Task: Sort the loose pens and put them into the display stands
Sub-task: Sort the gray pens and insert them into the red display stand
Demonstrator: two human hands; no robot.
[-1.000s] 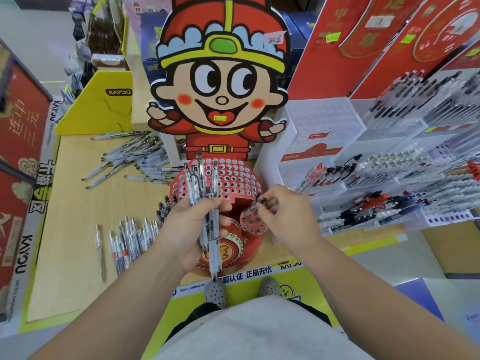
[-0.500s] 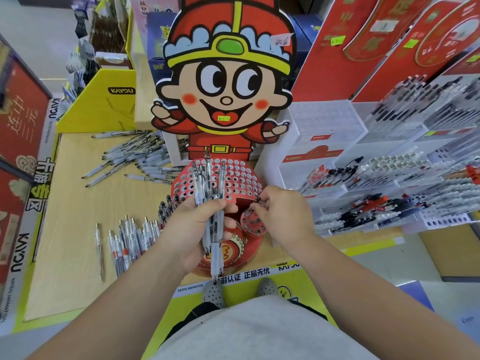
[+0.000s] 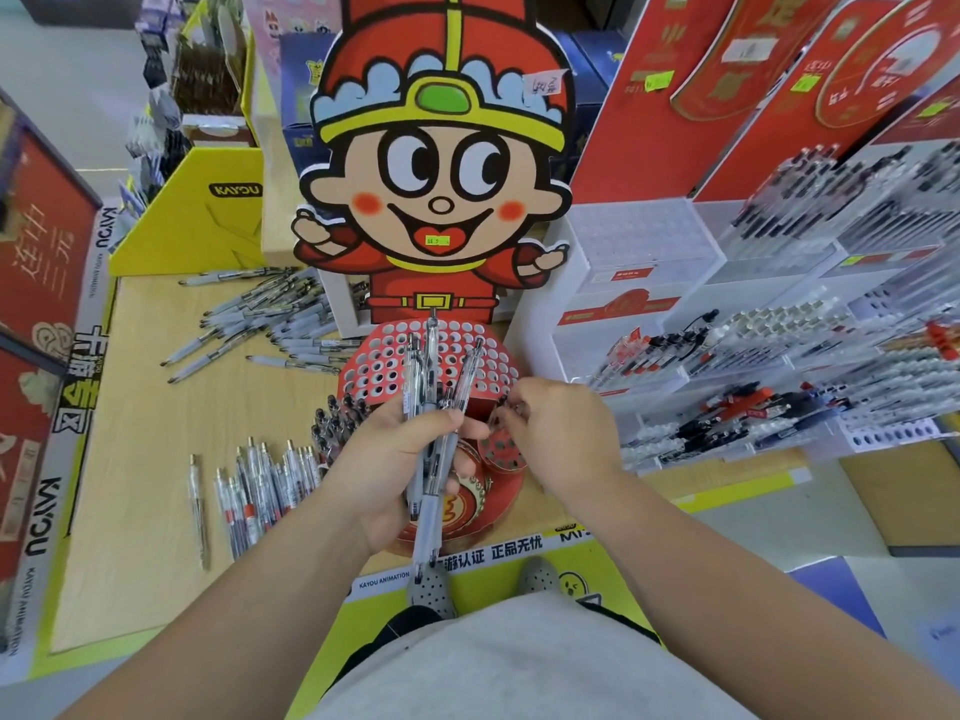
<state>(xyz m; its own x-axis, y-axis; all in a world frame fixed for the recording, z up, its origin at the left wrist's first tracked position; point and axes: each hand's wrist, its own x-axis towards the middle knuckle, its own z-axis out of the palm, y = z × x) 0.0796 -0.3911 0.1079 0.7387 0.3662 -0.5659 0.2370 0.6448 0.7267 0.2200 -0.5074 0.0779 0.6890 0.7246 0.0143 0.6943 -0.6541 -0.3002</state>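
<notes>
The pale wooden tabletop (image 3: 145, 407) with a yellow border carries a loose heap of grey-barrelled pens (image 3: 260, 324) at the back and a row of clear-barrelled pens (image 3: 260, 485) near the front. A red perforated cardboard stand (image 3: 498, 366) stands in the middle, with white tiered plastic racks (image 3: 649, 262) to its right.

A stationery shop: tiered pen racks (image 3: 644, 241) right of the right grip (image 3: 561, 439), a cartoon cutout stand (image 3: 441, 200) beyond it, price stickers (image 3: 658, 81) on boards (image 3: 639, 148).
</notes>
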